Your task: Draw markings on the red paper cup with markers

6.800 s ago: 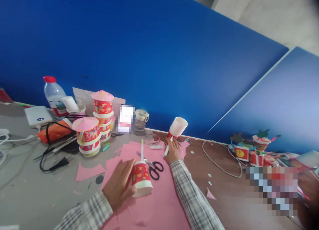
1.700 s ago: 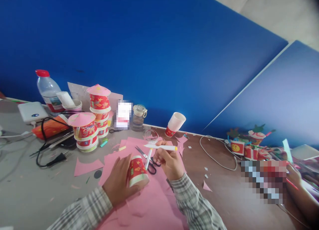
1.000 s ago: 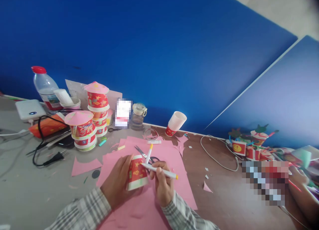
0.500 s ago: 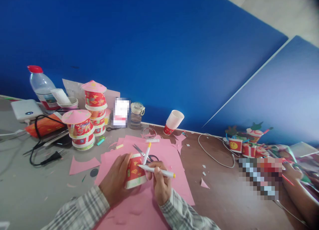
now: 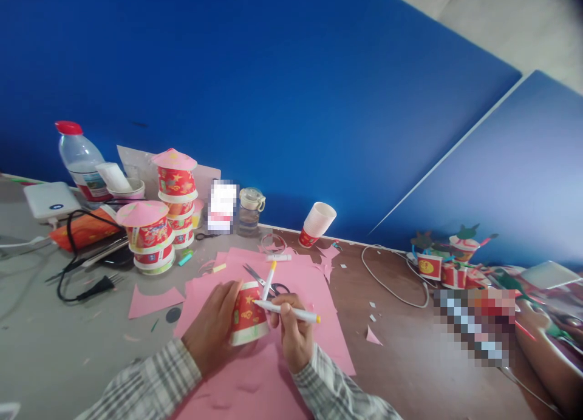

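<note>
My left hand is wrapped around an upside-down red paper cup that stands on pink paper. A thin white stick pokes up from the cup's top. My right hand grips a white marker with a yellow end, its tip touching the cup's upper side. Black-handled scissors lie on the paper just behind the cup.
Stacked red cups with pink cone lids stand at the left, with a water bottle, a black power cord and a white box. A tilted paper cup stack and a white cable lie behind. Another person's arm is at the right.
My right hand picked up the marker from behind the cup, swung it round and brought its tip to the cup. In the last half second almost nothing moved.
</note>
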A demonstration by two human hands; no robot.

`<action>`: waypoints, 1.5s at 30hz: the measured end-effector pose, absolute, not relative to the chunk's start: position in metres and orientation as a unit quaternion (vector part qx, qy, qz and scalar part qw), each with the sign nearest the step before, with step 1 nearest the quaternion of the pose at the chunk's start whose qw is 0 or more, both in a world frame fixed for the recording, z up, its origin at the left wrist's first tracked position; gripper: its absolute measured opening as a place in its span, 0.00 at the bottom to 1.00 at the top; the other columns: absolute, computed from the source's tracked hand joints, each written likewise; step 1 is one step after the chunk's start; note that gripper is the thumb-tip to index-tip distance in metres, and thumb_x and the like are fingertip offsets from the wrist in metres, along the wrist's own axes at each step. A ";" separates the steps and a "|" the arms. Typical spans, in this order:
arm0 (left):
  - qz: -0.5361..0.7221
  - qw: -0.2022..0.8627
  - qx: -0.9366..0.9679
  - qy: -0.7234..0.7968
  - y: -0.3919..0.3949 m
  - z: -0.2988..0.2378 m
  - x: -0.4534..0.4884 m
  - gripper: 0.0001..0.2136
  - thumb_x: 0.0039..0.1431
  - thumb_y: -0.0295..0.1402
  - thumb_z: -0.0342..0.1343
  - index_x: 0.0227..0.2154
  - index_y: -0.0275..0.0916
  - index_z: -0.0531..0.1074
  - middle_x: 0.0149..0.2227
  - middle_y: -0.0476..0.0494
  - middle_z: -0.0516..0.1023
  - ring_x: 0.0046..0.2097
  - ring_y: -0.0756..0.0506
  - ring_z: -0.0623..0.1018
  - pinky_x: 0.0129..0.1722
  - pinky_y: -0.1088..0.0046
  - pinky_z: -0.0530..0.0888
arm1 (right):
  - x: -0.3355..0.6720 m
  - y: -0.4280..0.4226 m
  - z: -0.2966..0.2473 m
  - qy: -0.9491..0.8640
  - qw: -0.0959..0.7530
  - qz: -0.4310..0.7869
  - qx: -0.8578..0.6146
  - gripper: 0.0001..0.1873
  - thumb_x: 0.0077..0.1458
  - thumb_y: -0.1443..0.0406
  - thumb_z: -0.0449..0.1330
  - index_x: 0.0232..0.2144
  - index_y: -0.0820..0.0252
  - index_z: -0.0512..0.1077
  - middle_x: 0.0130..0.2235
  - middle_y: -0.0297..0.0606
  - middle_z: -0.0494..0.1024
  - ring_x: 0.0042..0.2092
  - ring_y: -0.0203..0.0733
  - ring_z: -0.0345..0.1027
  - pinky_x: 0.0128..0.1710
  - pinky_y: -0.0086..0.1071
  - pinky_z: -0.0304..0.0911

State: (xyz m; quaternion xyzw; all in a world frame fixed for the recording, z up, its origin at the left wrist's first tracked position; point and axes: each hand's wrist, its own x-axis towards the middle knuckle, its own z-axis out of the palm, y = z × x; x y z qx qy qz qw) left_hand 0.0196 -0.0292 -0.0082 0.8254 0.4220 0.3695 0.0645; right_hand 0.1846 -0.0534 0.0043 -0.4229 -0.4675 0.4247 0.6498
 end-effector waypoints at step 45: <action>0.354 0.038 0.834 0.420 -0.028 -0.012 0.017 0.45 0.37 0.49 0.58 0.54 0.38 0.41 0.48 0.38 0.62 0.50 0.36 0.62 0.47 0.54 0.66 | 0.184 -0.055 0.007 -0.477 0.659 0.428 -0.395 0.15 0.49 0.55 0.55 0.24 0.60 0.72 0.14 0.29 0.67 0.16 0.35 0.58 0.17 0.26 0.55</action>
